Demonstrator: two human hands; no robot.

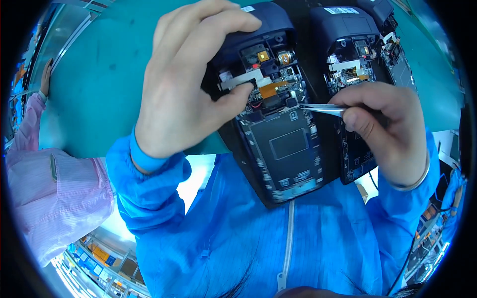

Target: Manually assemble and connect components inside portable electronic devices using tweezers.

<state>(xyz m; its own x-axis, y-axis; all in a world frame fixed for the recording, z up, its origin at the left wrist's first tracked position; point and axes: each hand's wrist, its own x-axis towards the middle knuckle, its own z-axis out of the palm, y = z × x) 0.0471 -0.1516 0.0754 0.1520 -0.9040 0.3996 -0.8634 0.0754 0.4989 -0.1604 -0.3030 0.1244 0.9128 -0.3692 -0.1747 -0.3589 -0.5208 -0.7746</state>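
Note:
An opened black handheld electronic device [290, 141] lies in front of me, its circuit board, connectors and orange flex cable [272, 90] exposed below a dark bulky housing. My left hand [186, 74] spans its upper left side. The index finger rests on the housing and the thumb presses the board beside a white strip. My right hand [385, 126] pinches metal tweezers [325, 109] between thumb and fingers. Their tips point left and meet the board's lower right edge, near a small connector. Whether they grip a part there is too small to tell.
To the right lies a second opened device [354, 82], partly behind my right hand, and a third [397, 62] beyond it. They lie along a black mat on a green table [109, 74]. On the left stands a person in a pink striped garment [64, 198], one hand on the table edge.

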